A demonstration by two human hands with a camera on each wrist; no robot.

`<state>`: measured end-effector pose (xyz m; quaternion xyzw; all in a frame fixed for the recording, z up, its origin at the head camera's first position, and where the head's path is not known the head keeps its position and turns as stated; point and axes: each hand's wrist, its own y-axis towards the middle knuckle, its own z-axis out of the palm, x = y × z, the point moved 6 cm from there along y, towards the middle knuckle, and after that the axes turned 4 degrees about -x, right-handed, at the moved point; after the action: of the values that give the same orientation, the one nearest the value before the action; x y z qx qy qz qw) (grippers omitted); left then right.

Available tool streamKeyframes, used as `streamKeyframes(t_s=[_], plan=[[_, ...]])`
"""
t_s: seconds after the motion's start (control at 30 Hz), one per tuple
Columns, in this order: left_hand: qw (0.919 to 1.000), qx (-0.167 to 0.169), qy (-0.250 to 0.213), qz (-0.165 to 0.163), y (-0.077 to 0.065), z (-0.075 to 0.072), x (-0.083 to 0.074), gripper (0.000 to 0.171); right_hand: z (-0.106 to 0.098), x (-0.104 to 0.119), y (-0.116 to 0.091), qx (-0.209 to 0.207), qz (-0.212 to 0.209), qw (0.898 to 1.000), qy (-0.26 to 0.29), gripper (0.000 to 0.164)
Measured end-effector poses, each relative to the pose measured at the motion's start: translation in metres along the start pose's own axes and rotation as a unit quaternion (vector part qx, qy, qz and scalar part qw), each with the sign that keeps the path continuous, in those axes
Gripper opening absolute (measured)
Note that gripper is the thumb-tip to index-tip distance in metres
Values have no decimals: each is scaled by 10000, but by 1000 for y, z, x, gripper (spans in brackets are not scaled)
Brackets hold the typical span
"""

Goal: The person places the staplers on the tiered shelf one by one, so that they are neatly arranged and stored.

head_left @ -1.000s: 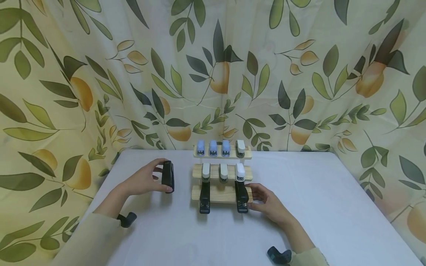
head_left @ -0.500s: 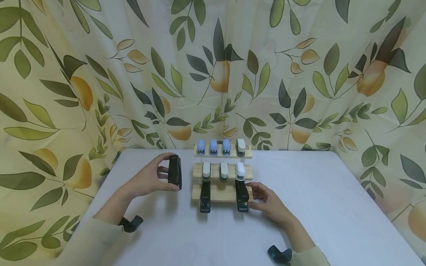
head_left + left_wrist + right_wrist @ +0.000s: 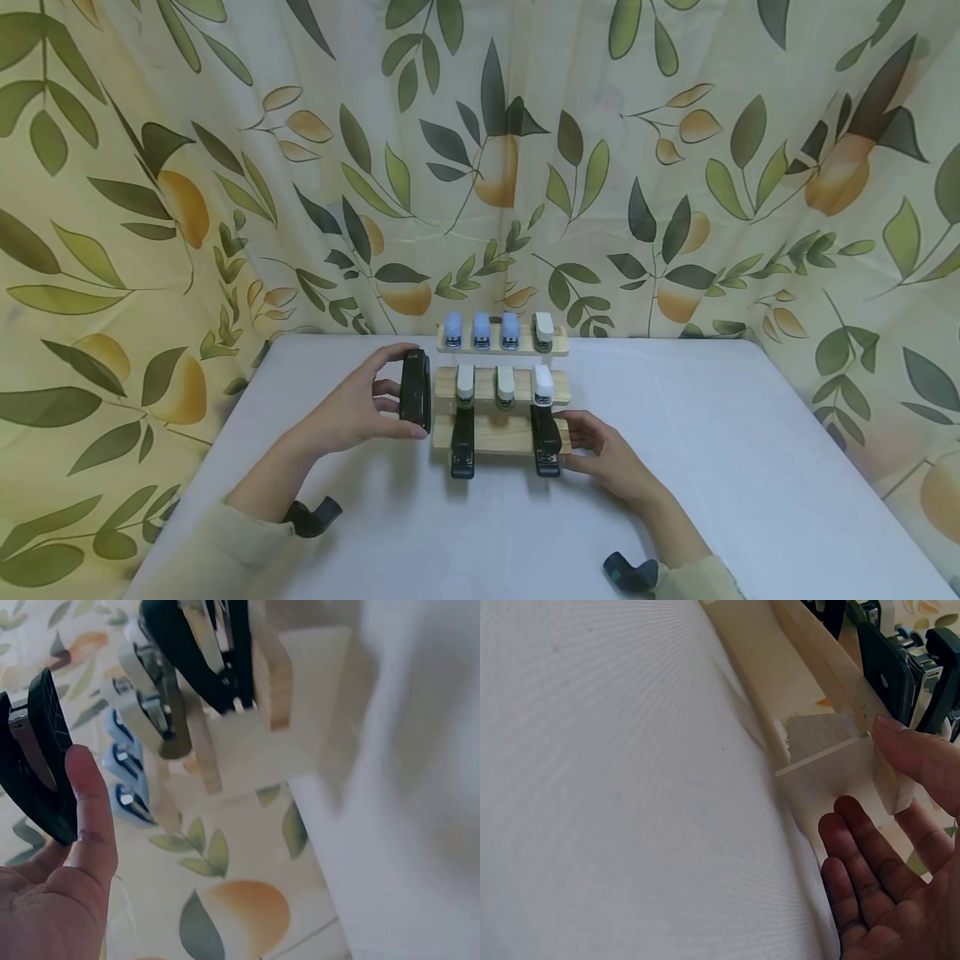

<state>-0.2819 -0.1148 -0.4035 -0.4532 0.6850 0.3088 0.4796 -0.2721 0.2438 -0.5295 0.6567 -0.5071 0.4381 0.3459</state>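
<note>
A black stapler (image 3: 415, 390) is held in my left hand (image 3: 348, 417), pinched between thumb and fingers just left of the three-tier wooden rack (image 3: 498, 435). In the left wrist view the stapler (image 3: 39, 761) stands apart from the rack, raised in the fingers. My right hand (image 3: 609, 460) grips the right end of the lowest shelf; in the right wrist view its thumb lies on the wooden board (image 3: 894, 787), with fingers curled by the white side support (image 3: 832, 780). Two black staplers, one left (image 3: 462, 446) and one right (image 3: 546, 446), lie on that shelf with a gap between them.
Three small blue staplers (image 3: 481, 333) and a white one (image 3: 543, 333) stand on the top shelf. Small pale staplers (image 3: 505, 387) line the middle shelf. The rack stands on a white-covered table (image 3: 712, 433), backed by a leaf-and-fruit patterned curtain (image 3: 585, 125).
My left hand has carried the black stapler rightwards and a little farther up in the head view, close to the rack's left side. The right hand has stayed on the rack.
</note>
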Motion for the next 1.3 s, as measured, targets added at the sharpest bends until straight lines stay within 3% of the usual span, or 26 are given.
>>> streamKeyframes(t_s=[0.33,0.67,0.97,1.3], plan=[[9995,-6,-228,-228,0,24,-10,116,0,-4,2,-15,14,10000,-59,63],[9986,155,-510,-46,-2,54,-21,119,-1,-2,2,7,-91,10000,3,63],[9979,378,-521,46,-4,86,-26,113,-1,-3,2,-23,-86,10000,25,62],[9989,386,-278,19,-8,120,-25,113,1,-3,2,-27,6,10000,-15,62]])
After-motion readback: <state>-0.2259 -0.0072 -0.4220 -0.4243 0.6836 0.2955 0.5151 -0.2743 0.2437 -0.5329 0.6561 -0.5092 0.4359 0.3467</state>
